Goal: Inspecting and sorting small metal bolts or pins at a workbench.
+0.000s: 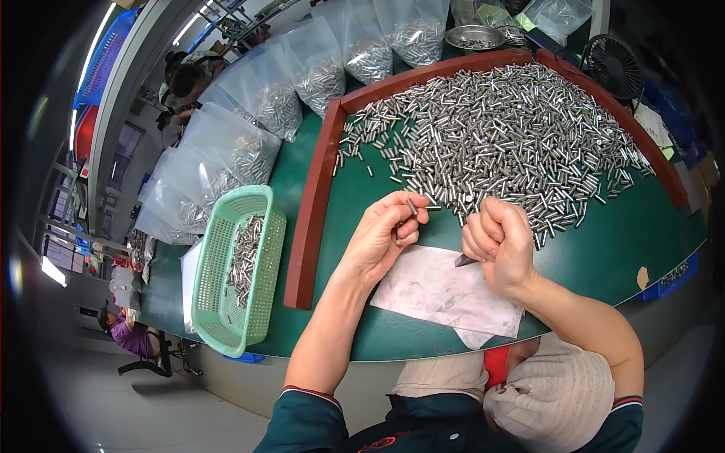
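My left hand (380,235) pinches a small metal pin (411,207) between thumb and forefinger; its other fingers curl in and may hide more pins. My right hand (501,243) is closed around a dark tool with a pointed end (464,260); most of it is hidden in the fist, so its kind does not show. Both hands hover above a stained whitish cloth (445,291) on the green tabletop (411,343). Just beyond them spreads a large heap of short, shiny cylindrical metal pins (513,136).
Dark red wooden rails (312,219) border the heap. Left of them stands a light green plastic basket (278,241) holding more pins. Clear bags of pins (268,98) line the far left edge. A metal bowl (474,38) and black fan (613,68) stand at the back. Other people sit farther left.
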{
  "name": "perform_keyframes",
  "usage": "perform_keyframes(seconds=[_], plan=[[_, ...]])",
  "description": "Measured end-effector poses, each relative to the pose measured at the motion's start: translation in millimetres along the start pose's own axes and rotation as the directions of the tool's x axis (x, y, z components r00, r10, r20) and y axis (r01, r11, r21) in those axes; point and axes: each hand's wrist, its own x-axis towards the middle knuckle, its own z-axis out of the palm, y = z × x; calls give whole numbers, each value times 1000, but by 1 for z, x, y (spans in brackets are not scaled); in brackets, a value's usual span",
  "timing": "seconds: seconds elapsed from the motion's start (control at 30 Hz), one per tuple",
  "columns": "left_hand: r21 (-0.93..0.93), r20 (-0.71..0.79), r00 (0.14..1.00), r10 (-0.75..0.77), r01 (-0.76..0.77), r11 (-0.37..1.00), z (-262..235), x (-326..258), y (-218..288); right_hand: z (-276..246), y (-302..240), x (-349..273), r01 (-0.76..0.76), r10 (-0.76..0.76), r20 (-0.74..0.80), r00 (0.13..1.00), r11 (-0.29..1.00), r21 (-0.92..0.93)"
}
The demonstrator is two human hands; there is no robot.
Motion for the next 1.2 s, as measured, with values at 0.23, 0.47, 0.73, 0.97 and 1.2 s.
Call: perform_keyframes(seconds=[0.23, 0.47, 0.73, 0.97, 1.2], plan=[[-44, -44, 999, -13, 11, 999, 2, 0, 3, 1, 0, 2, 0, 0, 8, 1000, 1000, 9], [621, -128, 897, 424, -261, 739, -11, -26, 44, 5, 3, 1, 23, -23, 9, 1000, 1000, -12], [942, -60, 453, 890, 320, -100, -45, -106, 109, 7, 1, -4, 11, -11, -10, 1000, 1000, -26], [850, -70, 512, 856, 479, -218, -73, -132, 88, 5, 2, -1, 8, -7, 10, 1000, 1000, -18], [999, -3, 653, 757, -33, 32, -24, -90, 37, 2, 2, 4, 9, -7, 45, 999, 999, -50]])
